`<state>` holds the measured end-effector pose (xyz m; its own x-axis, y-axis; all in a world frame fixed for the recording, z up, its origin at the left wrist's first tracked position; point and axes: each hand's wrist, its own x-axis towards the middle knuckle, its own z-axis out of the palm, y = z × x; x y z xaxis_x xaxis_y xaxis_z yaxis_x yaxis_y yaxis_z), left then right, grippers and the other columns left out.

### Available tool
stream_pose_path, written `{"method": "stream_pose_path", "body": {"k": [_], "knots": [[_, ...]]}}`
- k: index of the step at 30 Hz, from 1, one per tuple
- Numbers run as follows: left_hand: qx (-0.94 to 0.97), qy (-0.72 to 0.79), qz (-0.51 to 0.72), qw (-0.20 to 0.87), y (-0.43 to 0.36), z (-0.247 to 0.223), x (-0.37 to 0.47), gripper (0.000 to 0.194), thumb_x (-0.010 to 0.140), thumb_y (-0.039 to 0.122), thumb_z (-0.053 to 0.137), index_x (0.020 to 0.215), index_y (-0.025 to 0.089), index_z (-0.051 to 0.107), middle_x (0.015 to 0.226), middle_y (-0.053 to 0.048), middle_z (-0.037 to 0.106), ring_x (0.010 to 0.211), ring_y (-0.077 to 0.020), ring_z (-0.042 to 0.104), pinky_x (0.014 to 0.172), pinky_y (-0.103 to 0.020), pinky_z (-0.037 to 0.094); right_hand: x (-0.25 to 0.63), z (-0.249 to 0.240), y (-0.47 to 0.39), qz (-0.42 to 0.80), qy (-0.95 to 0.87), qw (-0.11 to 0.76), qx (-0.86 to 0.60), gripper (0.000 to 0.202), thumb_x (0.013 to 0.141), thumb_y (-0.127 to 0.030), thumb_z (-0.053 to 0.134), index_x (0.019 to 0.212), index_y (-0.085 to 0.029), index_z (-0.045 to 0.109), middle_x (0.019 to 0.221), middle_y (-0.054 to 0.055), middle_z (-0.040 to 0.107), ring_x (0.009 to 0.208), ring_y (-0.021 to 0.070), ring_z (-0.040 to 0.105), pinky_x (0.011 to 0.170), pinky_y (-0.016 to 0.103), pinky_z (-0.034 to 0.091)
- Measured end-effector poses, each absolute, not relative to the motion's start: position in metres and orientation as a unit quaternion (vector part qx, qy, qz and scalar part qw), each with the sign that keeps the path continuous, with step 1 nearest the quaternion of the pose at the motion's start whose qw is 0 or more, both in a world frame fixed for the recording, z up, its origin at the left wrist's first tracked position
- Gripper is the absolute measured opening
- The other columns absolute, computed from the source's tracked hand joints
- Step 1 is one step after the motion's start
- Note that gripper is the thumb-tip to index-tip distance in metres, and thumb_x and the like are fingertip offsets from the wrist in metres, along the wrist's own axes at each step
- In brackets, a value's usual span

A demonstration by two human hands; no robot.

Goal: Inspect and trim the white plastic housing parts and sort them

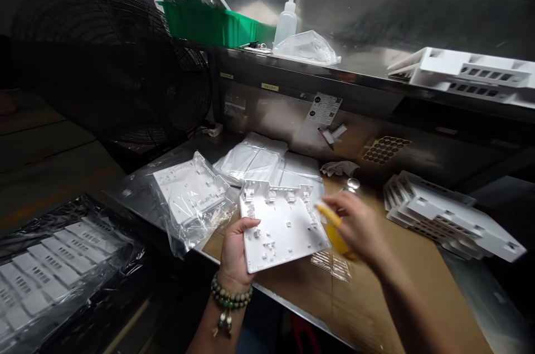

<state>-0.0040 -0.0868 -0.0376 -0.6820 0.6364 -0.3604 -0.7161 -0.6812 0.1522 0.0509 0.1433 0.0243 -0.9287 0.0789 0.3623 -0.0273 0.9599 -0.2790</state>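
Note:
My left hand (237, 251) grips a white plastic housing panel (278, 231) by its left edge, thumb on top. Clips and posts on the panel's inner face point up at me. My right hand (355, 226), smeared by motion, is closed on a slim yellow-handled tool (329, 213) at the panel's right edge; the tool's tip cannot be made out. Behind that hand a larger yellow object (340, 241) shows in part on the cardboard (368, 292). Left of the held panel, a similar white panel (190, 187) lies in a clear plastic bag (184, 237).
Stacked white housings (451, 214) stand at the right. Flat plastic bags (254, 156) lie behind the panel. Bagged white parts (54, 265) sit lower left, near a large fan (167, 86). The shelf above bears a green bin (209, 22), a nozzle bottle (287, 22) and more housings (468, 72).

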Motion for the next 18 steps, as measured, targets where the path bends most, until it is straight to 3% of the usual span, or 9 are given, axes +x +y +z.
{"method": "stream_pose_path", "body": {"k": [2,4,9,18], "knots": [[-0.114,0.131,0.908,0.382,-0.082,-0.037,-0.003,0.071,0.067,0.012,0.059,0.138,0.005,0.054,0.113,-0.018,0.076,0.105,-0.0389,0.072,0.101,-0.056,0.053,0.076,0.013,0.091,0.275,-0.939,0.177,0.110,0.021,0.095,-0.027,0.061,0.114,-0.024,0.070,0.103,0.006,0.069,0.085,0.0178,0.068,0.074,0.028,0.056],[-0.086,0.117,0.906,0.398,-0.078,-0.036,0.000,0.070,0.065,0.013,0.058,0.134,0.004,0.057,0.114,-0.017,0.076,0.106,-0.0388,0.072,0.102,-0.056,0.052,0.094,0.002,0.047,0.333,-0.915,0.173,0.145,0.020,0.095,-0.022,0.061,0.113,-0.024,0.069,0.099,0.006,0.067,0.083,0.0166,0.067,0.070,0.025,0.055],[-0.057,0.103,0.904,0.411,-0.072,-0.037,0.006,0.071,0.061,0.013,0.055,0.132,0.007,0.061,0.116,-0.014,0.075,0.110,-0.0381,0.070,0.107,-0.056,0.048,0.110,-0.017,0.019,0.333,-0.899,0.248,0.142,0.015,0.091,-0.013,0.063,0.102,-0.020,0.070,0.088,0.005,0.064,0.075,0.0152,0.065,0.065,0.024,0.052],[-0.053,0.142,0.932,0.330,-0.063,-0.027,0.017,0.078,0.061,0.006,0.052,0.137,0.015,0.061,0.115,-0.009,0.078,0.110,-0.0342,0.071,0.107,-0.053,0.051,0.120,-0.023,0.018,0.340,-0.896,0.264,0.111,0.013,0.091,-0.014,0.063,0.101,-0.019,0.070,0.086,0.005,0.063,0.070,0.0147,0.063,0.060,0.023,0.050]]}}
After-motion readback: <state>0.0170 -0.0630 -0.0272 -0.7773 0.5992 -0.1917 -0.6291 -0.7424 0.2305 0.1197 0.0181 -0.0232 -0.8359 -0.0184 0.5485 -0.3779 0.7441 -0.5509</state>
